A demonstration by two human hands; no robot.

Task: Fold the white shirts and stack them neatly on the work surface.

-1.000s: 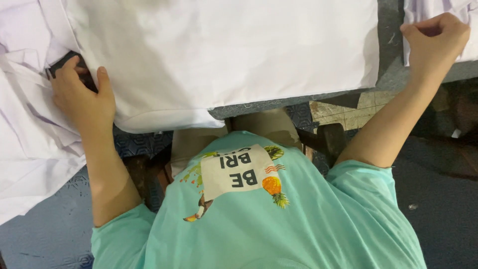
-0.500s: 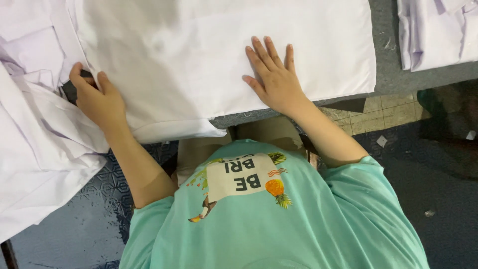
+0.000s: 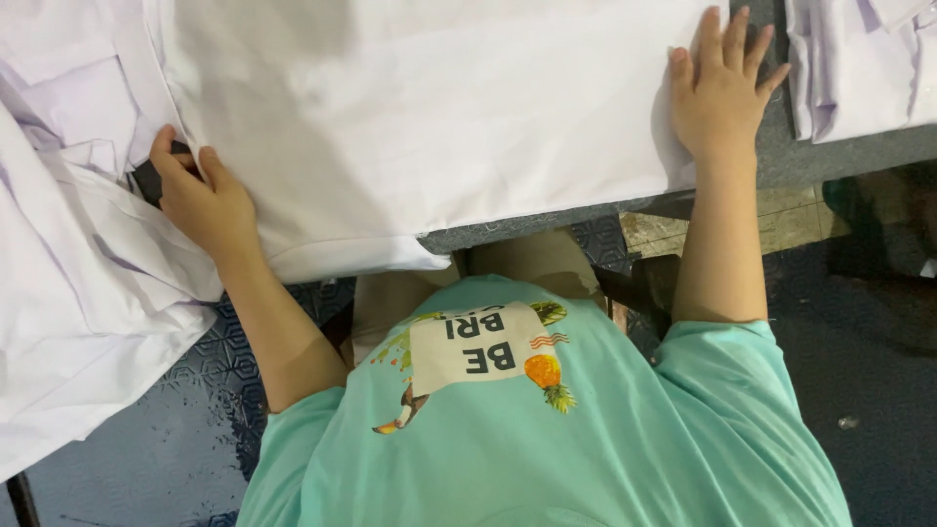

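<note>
On the grey table (image 3: 839, 161), the right hand (image 3: 720, 93) has slid out to the white cloth's (image 3: 439, 107) right edge, flat and fingers spread, while the left hand (image 3: 200, 200) stays closed on a small dark object (image 3: 148, 181) at its left side.

The right hand (image 3: 720, 93) lies flat on the right edge of the white cloth (image 3: 439, 107). Just to its right a narrow strip of bare grey tabletop (image 3: 781, 146) gives a lane running toward the near edge; beyond that strip the folded white stack (image 3: 859, 68) blocks any further sideways travel. Between the two hands the spread cloth is smooth and flat, with nothing standing on it. The left hand (image 3: 200, 195) is hemmed in: the heap of crumpled white garments (image 3: 68, 254) crowds its outer side, touching it, and a small black object (image 3: 148, 181) sits wedged under its fingers. Below both hands, past the tabletop edge, room is open down to the dark floor (image 3: 878, 390).
</note>
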